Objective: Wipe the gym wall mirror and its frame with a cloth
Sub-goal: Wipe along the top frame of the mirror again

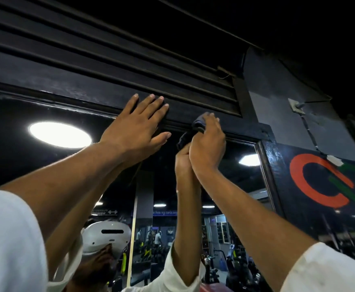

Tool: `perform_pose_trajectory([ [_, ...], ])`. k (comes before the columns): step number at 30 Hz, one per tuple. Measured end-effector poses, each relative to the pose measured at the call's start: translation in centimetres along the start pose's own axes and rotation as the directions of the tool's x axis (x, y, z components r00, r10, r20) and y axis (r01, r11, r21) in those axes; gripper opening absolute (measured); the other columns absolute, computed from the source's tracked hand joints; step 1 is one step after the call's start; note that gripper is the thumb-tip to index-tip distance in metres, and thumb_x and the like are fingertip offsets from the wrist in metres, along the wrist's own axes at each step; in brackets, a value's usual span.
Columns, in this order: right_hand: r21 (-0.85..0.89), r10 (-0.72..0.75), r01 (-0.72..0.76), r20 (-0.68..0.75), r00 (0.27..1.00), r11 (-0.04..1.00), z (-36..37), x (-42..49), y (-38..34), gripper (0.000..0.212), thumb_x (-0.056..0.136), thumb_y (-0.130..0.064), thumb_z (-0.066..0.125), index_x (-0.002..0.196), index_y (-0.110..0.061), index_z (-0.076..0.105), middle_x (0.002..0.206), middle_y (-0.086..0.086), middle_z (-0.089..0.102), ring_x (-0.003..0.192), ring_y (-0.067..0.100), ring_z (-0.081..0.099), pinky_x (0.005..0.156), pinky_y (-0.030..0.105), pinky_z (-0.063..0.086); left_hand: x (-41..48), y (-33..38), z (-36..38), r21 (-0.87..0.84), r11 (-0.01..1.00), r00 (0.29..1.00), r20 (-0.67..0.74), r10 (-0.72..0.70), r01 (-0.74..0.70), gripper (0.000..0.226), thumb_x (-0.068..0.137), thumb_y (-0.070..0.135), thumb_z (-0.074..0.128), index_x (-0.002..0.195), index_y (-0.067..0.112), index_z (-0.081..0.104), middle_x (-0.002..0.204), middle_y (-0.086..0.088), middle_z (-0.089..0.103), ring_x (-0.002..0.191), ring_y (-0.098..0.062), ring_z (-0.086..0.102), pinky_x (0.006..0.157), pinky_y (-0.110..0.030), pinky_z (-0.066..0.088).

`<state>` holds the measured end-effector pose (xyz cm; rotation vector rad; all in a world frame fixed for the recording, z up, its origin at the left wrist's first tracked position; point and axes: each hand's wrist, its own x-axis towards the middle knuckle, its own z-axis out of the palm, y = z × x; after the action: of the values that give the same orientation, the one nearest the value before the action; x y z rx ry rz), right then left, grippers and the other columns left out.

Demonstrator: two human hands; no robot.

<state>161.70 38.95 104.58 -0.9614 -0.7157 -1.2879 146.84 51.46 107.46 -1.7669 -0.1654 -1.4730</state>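
Observation:
I look up at the top of the wall mirror point(225, 186), which reflects my raised arms and the gym behind me. Its black frame point(77, 100) runs along the top and down the right side. My left hand point(136, 125) lies flat with straight fingers on the top frame rail. To its right, my right hand point(208, 140) grips a dark cloth point(197, 124) bunched against the lower edge of the top rail, near the upper right corner. Part of the cloth hangs below my fingers and is doubled in the glass.
Black horizontal slats point(109, 49) fill the wall above the frame. Right of the mirror is a glossy black panel with an orange and green logo point(320, 182). A small white bracket with a cable point(296, 106) sits on the grey pillar. A round ceiling light reflection point(59, 134) glares at left.

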Motion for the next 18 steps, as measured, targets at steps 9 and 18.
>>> perform_pose_trajectory([
  [9,0.019,0.010,-0.009,-0.004,1.000,1.000,-0.1,6.4,0.4,0.046,0.091,0.008,0.047,0.120,-0.016,0.074,0.127,0.009,0.070,0.122,0.030,0.063,0.105,0.048,0.052,0.1,0.0,0.1,0.022,1.000,1.000,-0.008,0.004,-0.004,0.086,0.100,0.069,0.007,0.171,0.022,0.011,0.179,-0.002,0.008,0.165,-0.017,-0.002,0.134,-0.047,-0.002],
  [18,0.104,-0.270,0.253,0.208,0.940,0.962,1.3,-1.5,-1.6,0.063,0.092,0.009,0.043,0.146,-0.019,0.061,0.159,-0.003,0.050,0.156,0.011,0.029,0.133,0.036,0.008,-1.7,-1.5,-1.5,-0.068,0.995,0.996,0.044,0.078,-0.075,0.088,0.097,0.069,0.007,0.171,0.022,0.016,0.179,0.000,0.011,0.165,-0.014,0.002,0.134,-0.045,-0.002],
])
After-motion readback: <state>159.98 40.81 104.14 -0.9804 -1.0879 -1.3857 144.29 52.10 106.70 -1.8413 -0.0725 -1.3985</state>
